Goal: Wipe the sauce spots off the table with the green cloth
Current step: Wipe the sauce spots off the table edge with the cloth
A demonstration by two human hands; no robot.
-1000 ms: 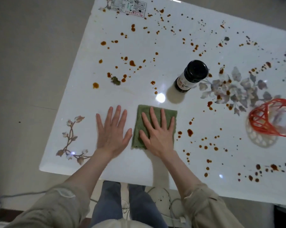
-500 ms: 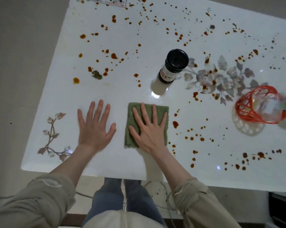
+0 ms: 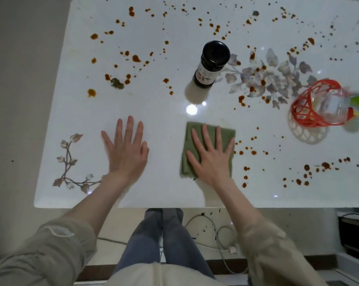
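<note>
Head view — both hands flat, fingers spread: right (image 3: 212, 156) on green cloth (image 3: 226, 134), left (image 3: 126, 150) on table (image 3: 164, 120).

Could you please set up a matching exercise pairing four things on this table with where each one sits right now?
Things:
1. folded green cloth
2. dark glass bottle with black cap
3. red plastic wire basket
4. left hand

Places:
A. at the table's right side, holding a clear bottle
B. flat on bare white tabletop, left of the cloth
C. under the right hand
D. upright, beyond the cloth

Pairs: 1-C, 2-D, 3-A, 4-B
</note>
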